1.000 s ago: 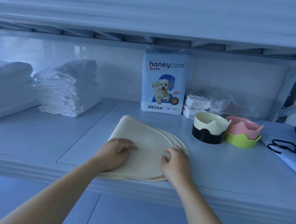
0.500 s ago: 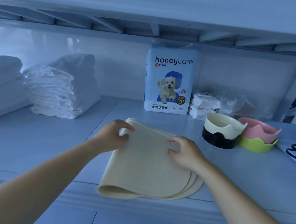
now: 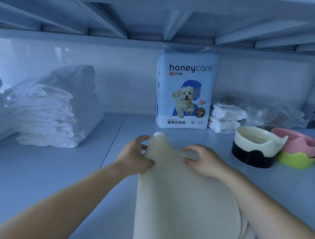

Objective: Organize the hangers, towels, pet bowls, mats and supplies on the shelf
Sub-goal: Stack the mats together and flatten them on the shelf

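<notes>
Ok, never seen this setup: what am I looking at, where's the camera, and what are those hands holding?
No machine: a person works bare-handed. The one view comes from a camera on their head, looking forward and down. The left hand and right hand each pinch the raised far edge of the top mat, which lies on a stack of cream mats on the shelf. To the left sit folded white towels; behind stand a honeycare pad pack and two white soft packs; to the right, a cream bowl on a black bowl and a pink bowl on a green bowl.
</notes>
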`<action>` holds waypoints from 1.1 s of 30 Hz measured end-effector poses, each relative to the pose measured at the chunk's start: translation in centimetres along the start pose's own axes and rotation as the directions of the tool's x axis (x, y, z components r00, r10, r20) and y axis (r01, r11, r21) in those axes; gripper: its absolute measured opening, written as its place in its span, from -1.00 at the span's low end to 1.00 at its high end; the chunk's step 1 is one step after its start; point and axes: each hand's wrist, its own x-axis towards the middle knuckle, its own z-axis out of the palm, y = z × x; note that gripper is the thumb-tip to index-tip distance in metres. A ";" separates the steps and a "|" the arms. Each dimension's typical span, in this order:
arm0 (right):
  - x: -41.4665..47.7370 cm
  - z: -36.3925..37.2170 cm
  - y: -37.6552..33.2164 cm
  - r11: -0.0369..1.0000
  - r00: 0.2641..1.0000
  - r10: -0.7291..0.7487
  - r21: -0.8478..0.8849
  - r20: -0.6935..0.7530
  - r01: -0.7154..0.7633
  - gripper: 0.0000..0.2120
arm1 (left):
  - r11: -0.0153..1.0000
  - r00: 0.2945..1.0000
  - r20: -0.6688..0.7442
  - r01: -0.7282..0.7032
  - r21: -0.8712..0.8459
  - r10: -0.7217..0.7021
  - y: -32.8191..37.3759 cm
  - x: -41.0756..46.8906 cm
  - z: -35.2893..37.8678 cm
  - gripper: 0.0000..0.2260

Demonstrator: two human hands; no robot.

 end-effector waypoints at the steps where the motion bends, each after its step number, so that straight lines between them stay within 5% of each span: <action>1: 0.1 -0.1 0.2 1.000 1.000 0.010 0.011 -0.015 -0.010 -0.65 | 1.000 1.000 0.006 -0.024 -0.019 0.024 0.2 0.6 0.0 -0.32; 13: 2.0 -2.3 2.1 0.996 0.993 0.092 0.001 -0.076 -0.092 -0.64 | 0.996 0.974 0.219 -0.076 0.052 0.063 0.7 8.8 1.2 -0.37; 18: 3.5 -1.2 1.7 0.998 0.996 0.062 0.006 -0.062 -0.062 -0.66 | 1.000 0.980 0.197 -0.004 0.011 0.002 -0.5 7.7 0.5 -0.46; 26: 6.8 1.1 -0.5 0.994 0.994 -0.101 0.024 -0.041 0.102 -0.65 | 0.962 0.962 0.266 -0.013 0.272 -0.062 0.0 5.0 -1.0 -0.38; 33: 8.0 1.0 0.4 0.999 0.999 -0.038 0.024 -0.007 0.038 -0.59 | 0.985 0.971 0.239 -0.020 0.170 -0.021 -0.9 5.2 -0.8 -0.58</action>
